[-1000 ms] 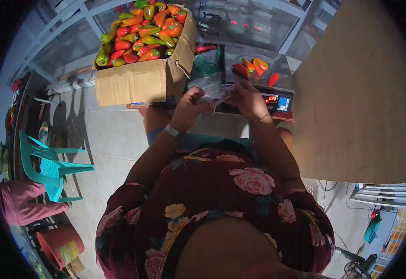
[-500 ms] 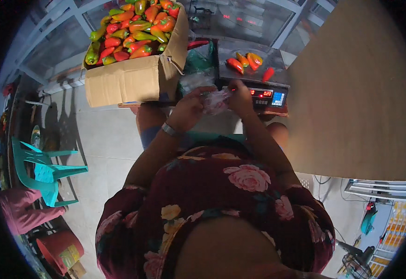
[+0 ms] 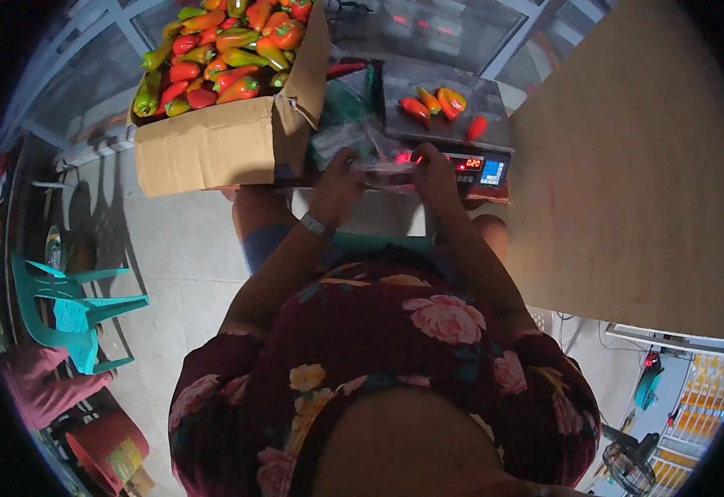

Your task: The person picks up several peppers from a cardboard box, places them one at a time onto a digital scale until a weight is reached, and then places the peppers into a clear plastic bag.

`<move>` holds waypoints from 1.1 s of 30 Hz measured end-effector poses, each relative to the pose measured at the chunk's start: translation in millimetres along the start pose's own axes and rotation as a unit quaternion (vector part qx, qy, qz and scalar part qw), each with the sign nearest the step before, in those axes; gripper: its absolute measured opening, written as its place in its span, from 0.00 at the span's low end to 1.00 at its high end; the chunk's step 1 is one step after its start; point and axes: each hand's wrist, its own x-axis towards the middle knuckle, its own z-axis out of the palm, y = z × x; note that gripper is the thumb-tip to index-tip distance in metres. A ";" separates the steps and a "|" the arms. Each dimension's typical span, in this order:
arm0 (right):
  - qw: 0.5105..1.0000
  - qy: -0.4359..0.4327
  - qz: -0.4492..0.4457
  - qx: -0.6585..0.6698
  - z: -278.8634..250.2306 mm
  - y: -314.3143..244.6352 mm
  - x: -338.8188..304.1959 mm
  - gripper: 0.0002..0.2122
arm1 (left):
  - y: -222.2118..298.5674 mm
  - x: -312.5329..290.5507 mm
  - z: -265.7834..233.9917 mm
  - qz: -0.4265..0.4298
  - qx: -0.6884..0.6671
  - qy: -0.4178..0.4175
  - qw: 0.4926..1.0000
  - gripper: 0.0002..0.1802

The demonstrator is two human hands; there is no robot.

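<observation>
A clear plastic bag stretches between my two hands, in front of the digital scale. My left hand grips its left side; a watch circles that wrist. At the bag's right side, my right hand pinches the plastic, partly covering the scale's lit display. Several red and orange peppers lie on the dark plate of the scale. One small red pepper rests apart from them near the plate's front edge. Just beyond my left hand are more clear and green plastic bags.
A cardboard box heaped with red, orange and green peppers stands at the far left. A broad wooden panel fills the right side. Over to the left are a teal plastic chair and a red bin.
The bag has gone from bunched up between my fingers to drawn out wider, with my hands slightly farther apart. The whole view has shifted a little.
</observation>
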 end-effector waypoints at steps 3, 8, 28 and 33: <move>0.983 -0.036 0.093 0.155 10.0 20.7 5.5 0.15 | -16.2 1.0 3.3 0.140 -0.096 -0.045 0.984 0.15; 0.893 -0.069 0.174 0.409 -4.2 12.3 2.1 0.14 | 10.6 1.7 -11.3 -0.063 -0.143 -0.103 0.982 0.20; 0.955 -0.050 -0.245 -0.159 17.4 37.8 51.2 0.14 | 10.0 40.6 -3.7 0.118 0.227 -0.068 0.964 0.22; 0.967 -0.115 -0.221 -0.044 -8.8 20.8 110.5 0.10 | -11.4 61.8 -18.6 0.193 0.376 0.054 0.905 0.22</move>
